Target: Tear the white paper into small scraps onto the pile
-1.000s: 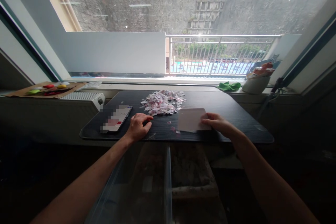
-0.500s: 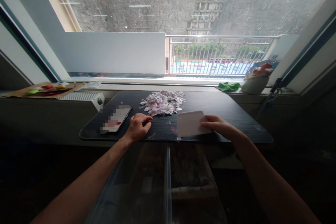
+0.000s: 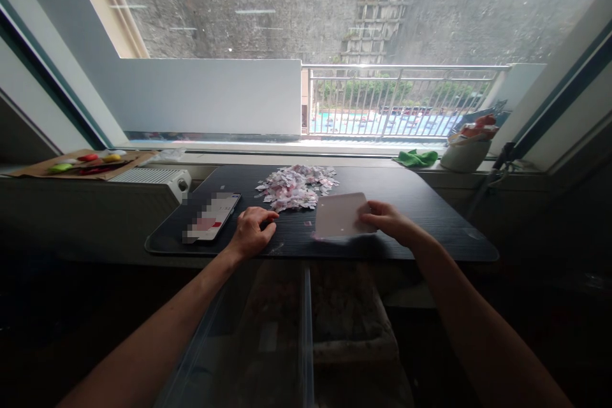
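My right hand grips the right edge of a thin pale rectangular sheet with rounded corners, thumb on its near face. The sheet is tilted over the dark ribbed tabletop, and a tiny white fleck shows on it. Just behind it lies a heap of small whitish-pink paper scraps. My left hand rests on the table in front of the heap, fingers loosely curled, with nothing visible in it. Beside that hand lies a phone. One small pinkish scrap sits left of the sheet.
A clear-walled bin stands below the table's front edge. On the left are a radiator and brown cardboard with colourful items. The sill at right carries a green cloth and a white pot. A window spans the back.
My right hand has moved the pale sheet slightly left and away from me. A white scrap by the table's front edge no longer shows there. My left hand stays put.
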Action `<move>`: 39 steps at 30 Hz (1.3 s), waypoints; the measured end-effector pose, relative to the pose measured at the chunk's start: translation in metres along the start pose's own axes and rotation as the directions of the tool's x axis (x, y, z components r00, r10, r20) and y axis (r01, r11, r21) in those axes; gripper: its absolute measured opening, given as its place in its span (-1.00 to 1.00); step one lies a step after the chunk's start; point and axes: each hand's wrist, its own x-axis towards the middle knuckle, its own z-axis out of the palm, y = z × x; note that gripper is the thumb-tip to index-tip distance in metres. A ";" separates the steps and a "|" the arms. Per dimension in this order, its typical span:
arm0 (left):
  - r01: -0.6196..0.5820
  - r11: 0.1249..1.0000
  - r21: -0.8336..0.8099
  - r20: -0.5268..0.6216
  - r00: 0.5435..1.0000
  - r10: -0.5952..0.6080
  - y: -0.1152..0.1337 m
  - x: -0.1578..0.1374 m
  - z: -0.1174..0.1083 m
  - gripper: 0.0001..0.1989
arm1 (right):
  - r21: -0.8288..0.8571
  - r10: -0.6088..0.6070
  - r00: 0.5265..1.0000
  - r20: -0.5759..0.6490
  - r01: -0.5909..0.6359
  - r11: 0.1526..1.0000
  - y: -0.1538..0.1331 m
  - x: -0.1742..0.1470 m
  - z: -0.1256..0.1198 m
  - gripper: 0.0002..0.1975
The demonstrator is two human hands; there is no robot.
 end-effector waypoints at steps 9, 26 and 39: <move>0.003 1.000 -0.006 0.007 1.000 -0.003 0.002 0.001 -0.001 -0.78 | 0.039 -0.023 0.999 -0.046 0.025 0.999 -0.001 0.007 0.001 -0.86; 0.018 1.000 -0.006 0.009 1.000 -0.018 0.003 0.000 -0.001 -0.77 | 0.087 0.056 0.981 0.185 -0.074 0.993 0.002 0.006 -0.013 -0.73; -0.005 1.000 0.001 0.006 1.000 0.005 0.000 0.000 -0.001 -0.79 | -0.009 0.198 0.978 0.062 -0.197 0.980 -0.008 -0.007 -0.016 -0.86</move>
